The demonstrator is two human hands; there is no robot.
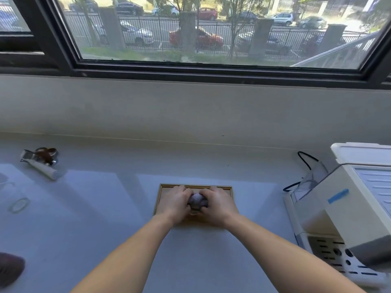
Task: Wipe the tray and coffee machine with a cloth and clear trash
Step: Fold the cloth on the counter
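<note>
A small wooden tray [163, 190] with a raised rim lies on the grey counter in front of me. Over its middle, my left hand [175, 200] and my right hand [218, 203] both clasp a bunched grey-purple cloth [197, 200], fingers curled around it from either side. The hands cover most of the tray's inside. The cream coffee machine [330, 199] stands at the right edge, with a strip of blue tape on its side and its perforated drip grate [330, 252] toward me.
A portafilter [41, 159] with a white handle lies at the far left of the counter. A black cable [306, 163] loops behind the machine. A clear glass [12, 197] sits at the left edge, a dark rounded object [9, 267] at bottom left. A window ledge runs behind.
</note>
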